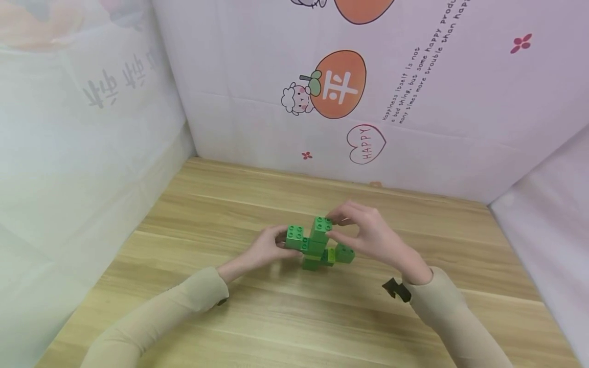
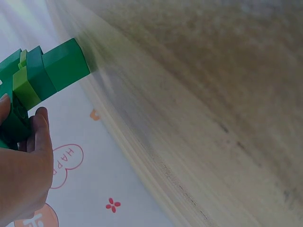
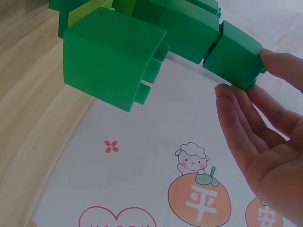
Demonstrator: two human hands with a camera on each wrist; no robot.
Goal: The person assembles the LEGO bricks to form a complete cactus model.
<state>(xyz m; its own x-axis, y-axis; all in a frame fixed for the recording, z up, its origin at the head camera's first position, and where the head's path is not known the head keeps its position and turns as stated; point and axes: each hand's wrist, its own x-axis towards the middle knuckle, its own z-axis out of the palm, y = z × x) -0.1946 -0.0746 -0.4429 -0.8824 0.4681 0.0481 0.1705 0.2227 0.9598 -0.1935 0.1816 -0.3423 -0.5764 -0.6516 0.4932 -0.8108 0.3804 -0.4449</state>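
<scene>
A structure of green toy building blocks point(image 1: 315, 249) stands upright on the wooden table, with arms sticking out to both sides. My left hand point(image 1: 263, 250) grips its left arm, thumb on the near side and fingers behind, below the studded block point(image 1: 294, 237). My right hand point(image 1: 370, 232) pinches the top block point(image 3: 234, 54) between thumb and fingers. In the right wrist view a narrow gap shows between that block and the one under it, and it sits slightly tilted. Light green pieces point(image 2: 27, 88) lie between darker ones. Another block point(image 1: 344, 253) forms the right arm's end.
The wooden tabletop point(image 1: 285, 317) runs back to a printed white cloth wall point(image 1: 257, 128). More white cloth point(image 1: 92, 153) hangs along the left side, and another panel point(image 1: 547, 204) closes the right. A dark object point(image 1: 397, 290) shows at the right sleeve's cuff.
</scene>
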